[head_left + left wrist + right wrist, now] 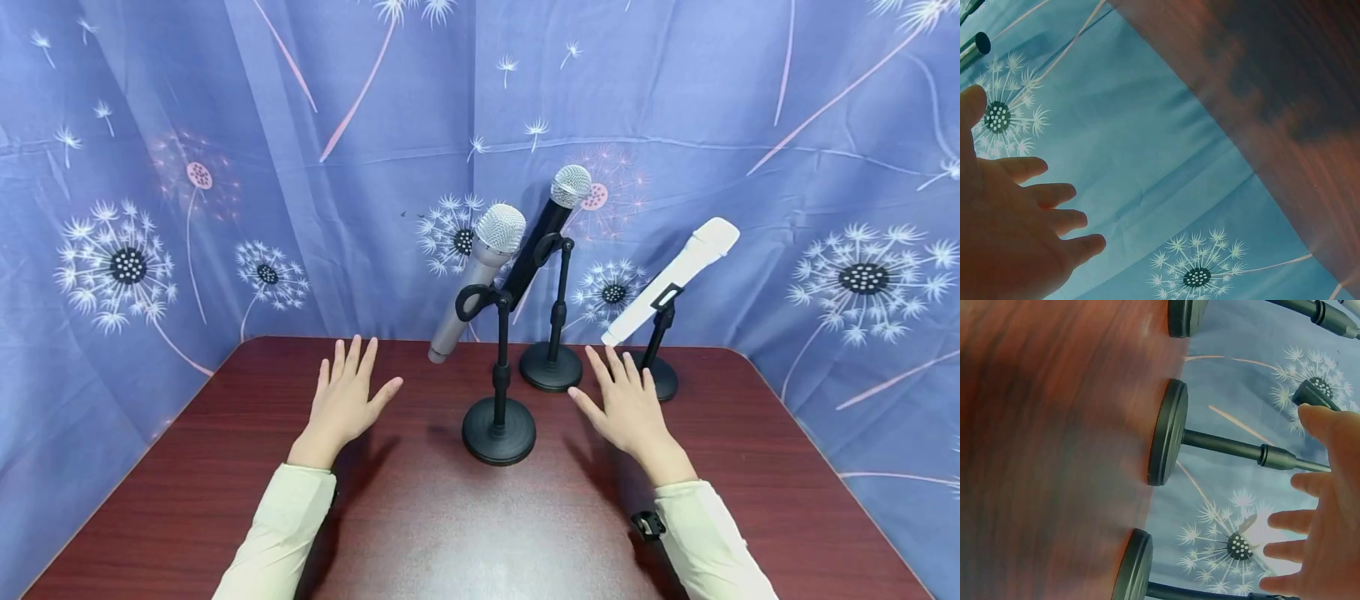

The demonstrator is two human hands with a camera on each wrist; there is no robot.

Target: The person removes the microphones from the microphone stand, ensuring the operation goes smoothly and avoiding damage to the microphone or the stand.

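Surface: a dark red-brown table point(420, 533) with visible wood grain lies beneath both hands, with a glossy patch of light between the forearms. Room: a blue-violet curtain point(390, 208) printed with white and pink dandelions hangs beyond the fingertips and round to both sides; folds run down it, and one crease crosses it high above the hands. Left hand point(345, 404): fingers straight and spread, thumb held out toward the right hand, nothing gripped. Right hand point(630, 408): likewise spread, thumb out toward the left hand, nothing gripped. The hands are well apart, palms downward, and both appear raised above the tabletop — their shadows fall beside them. Pale sleeves point(273, 517) cover the forearms; a small black device point(648, 525) shows at the right wrist. Between the hands, the grey microphone point(472, 287) leans in the ring clip of the near stand point(501, 375), which is upright on a round black base. Behind it, nearer the right hand, the black microphone point(528, 265) slants in the clip of the middle stand point(558, 315). Just beyond the right fingertips, the white microphone point(678, 271) tilts on the far-right stand point(660, 375), its low end pointing toward that hand. The fingertips overlap this end in the head view — contact cannot be told.
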